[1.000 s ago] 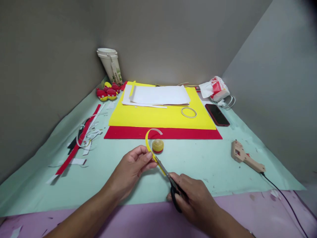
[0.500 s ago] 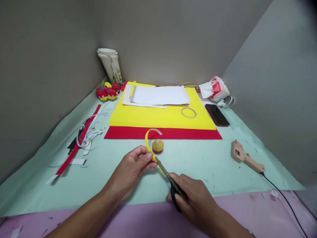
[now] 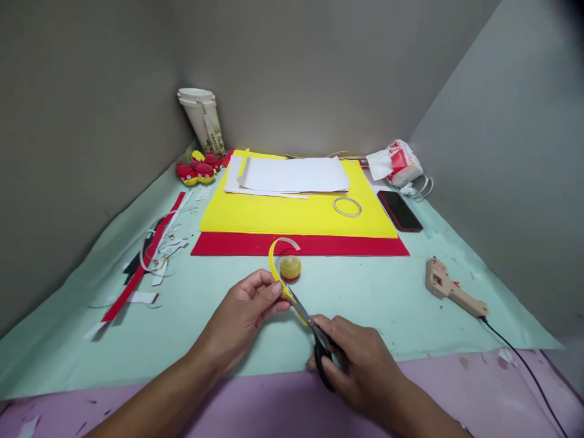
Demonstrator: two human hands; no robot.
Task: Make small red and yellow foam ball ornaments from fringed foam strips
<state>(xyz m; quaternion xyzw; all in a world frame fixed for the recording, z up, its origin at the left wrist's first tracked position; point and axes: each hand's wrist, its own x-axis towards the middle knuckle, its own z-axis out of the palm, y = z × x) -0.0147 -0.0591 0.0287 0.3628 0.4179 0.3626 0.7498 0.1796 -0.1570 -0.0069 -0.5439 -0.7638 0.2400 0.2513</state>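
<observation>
My left hand (image 3: 250,313) pinches a narrow yellow strip (image 3: 272,258) between thumb and fingers. The strip's upper end curls over to the right, showing a white underside, and its lower part looks notched along the edge. Black-handled scissors (image 3: 323,359) are gripped in my right hand (image 3: 358,365), with the blades (image 3: 300,306) pointing up and left along the strip, close to my left fingertips. Whether the blades are fully closed is hard to make out. Just beyond the fingertips sits a small round gold-topped piece with a red base (image 3: 291,267).
A glue gun (image 3: 456,289) lies at right, with a phone (image 3: 399,211) behind it. Yellow sheet (image 3: 274,216), red sheet (image 3: 237,244), white papers (image 3: 294,174) and a ring (image 3: 347,207) lie ahead. At left are a red strip (image 3: 130,292) and scraps; behind stands a white cup (image 3: 201,118).
The scissor blades have shifted slightly against the strip, and the strip's curled end has moved a little to the right. Both hands keep nearly the same places.
</observation>
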